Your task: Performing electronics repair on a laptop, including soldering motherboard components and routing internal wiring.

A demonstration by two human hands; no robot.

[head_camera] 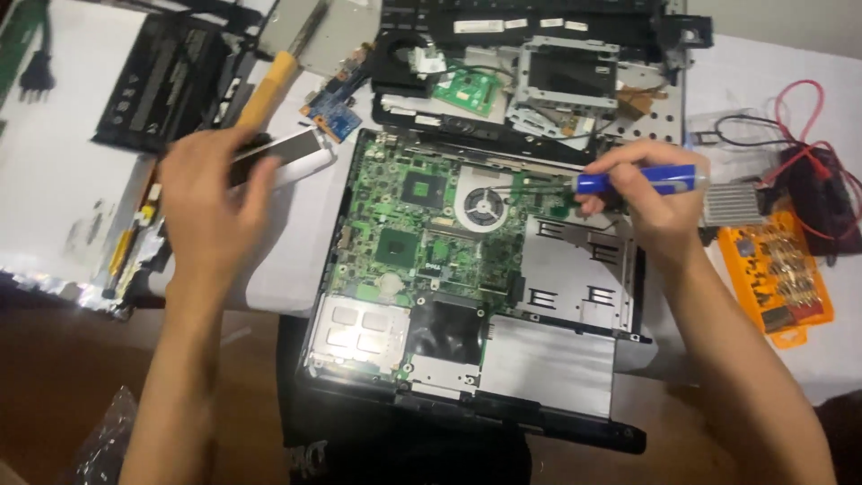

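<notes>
the right hand [651, 202] is clenched around a slim blue-handled screwdriver [633, 181], its tip lying over the green printed circuit board [422, 224] of an opened black laptop chassis [467, 359] near the front edge of the table [54, 207]. the left hand [211, 202] is closed on a flat silver rectangular part [301, 148] toward the left edge of the table. judged from appearance, the screwdriver is light, stiff and smooth; hold it along the handle. the circuit board is likely thin and fragile; take it by its edges, not by the round fan [485, 207]. an orange plastic bit tray [777, 278] lies near the right edge. a wooden-handled tool [269, 85] lies toward the far edge.
</notes>
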